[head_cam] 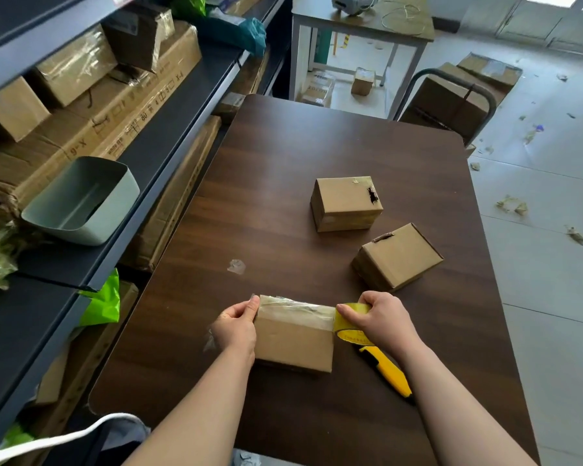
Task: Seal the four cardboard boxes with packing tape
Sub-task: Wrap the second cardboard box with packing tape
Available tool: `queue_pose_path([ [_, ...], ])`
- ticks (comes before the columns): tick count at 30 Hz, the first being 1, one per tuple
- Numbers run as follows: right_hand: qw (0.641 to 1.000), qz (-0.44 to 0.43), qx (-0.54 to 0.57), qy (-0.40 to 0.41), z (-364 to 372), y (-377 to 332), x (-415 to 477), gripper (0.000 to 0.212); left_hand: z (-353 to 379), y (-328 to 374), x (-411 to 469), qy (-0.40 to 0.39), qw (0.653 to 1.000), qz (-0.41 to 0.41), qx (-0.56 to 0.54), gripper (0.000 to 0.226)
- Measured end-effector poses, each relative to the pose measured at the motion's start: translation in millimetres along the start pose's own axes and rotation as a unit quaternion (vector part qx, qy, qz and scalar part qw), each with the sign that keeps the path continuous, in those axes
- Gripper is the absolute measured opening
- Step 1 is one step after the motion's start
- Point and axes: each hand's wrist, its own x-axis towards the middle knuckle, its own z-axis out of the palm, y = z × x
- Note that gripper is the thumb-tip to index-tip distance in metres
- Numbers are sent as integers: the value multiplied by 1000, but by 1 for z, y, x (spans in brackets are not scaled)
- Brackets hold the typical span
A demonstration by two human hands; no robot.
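A small cardboard box (293, 344) stands near the front of the dark wooden table (283, 183), with a strip of clear tape stretched across its top. My left hand (238, 326) presses the tape's end against the box's left edge. My right hand (381, 322) grips the yellow tape roll (345, 322) at the box's right edge. Two more small boxes sit farther back: one (345, 203) mid-table, one (398, 257) tilted to the right. No fourth box shows on the table.
A yellow utility knife (389, 371) lies under my right forearm. A scrap of clear tape (237, 266) sticks to the table. Shelves with cartons and a grey bin (81, 200) line the left. A chair (451, 99) and another table stand beyond.
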Motion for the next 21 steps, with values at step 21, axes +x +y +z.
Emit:
queue_pose_path([
  [21, 997, -24, -69, 12, 6, -1, -9, 45, 10, -29, -30, -58, 791, 316, 520, 65],
])
